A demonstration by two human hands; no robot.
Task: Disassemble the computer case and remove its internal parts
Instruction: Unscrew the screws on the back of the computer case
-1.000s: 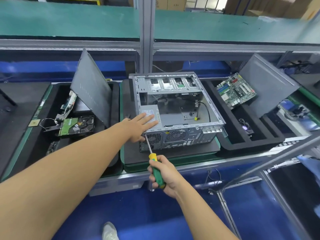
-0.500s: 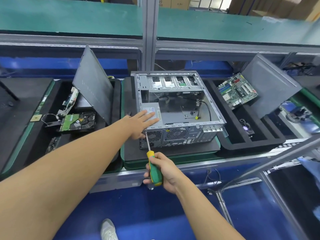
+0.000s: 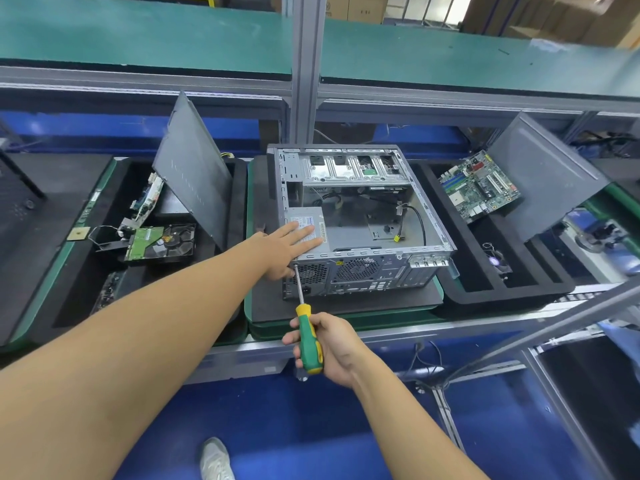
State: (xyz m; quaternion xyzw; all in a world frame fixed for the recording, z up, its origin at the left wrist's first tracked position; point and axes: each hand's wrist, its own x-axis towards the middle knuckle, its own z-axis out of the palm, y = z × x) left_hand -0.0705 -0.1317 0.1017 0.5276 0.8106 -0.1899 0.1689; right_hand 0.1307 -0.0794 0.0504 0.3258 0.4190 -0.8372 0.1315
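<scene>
Head view puts the computer case (image 3: 381, 271) open on its side on the black mat of the tabletop (image 3: 346, 308), rear panel toward me, with the power supply (image 3: 304, 213) seated in its near left corner. My left hand (image 3: 284, 247) lies flat on top of that unit, fingers (image 3: 304, 233) straight and slightly spread, pressing down. My right hand (image 3: 329, 344) has its fingers curled round the green-and-yellow handle of the screwdriver (image 3: 306, 329), whose tip meets the upper left corner of the rear panel, just beside my left thumb. I judge the step in hand to be backing out a power supply screw. To do it well I want the shaft in line with the screw, a firm push inward before I turn so the tip does not slip out, and short turns from the wrist. The left hand should brace the case against sliding on the mat and be ready to take the unit's weight once the last screw lets go. The screw head itself is too small for me to make out.
</scene>
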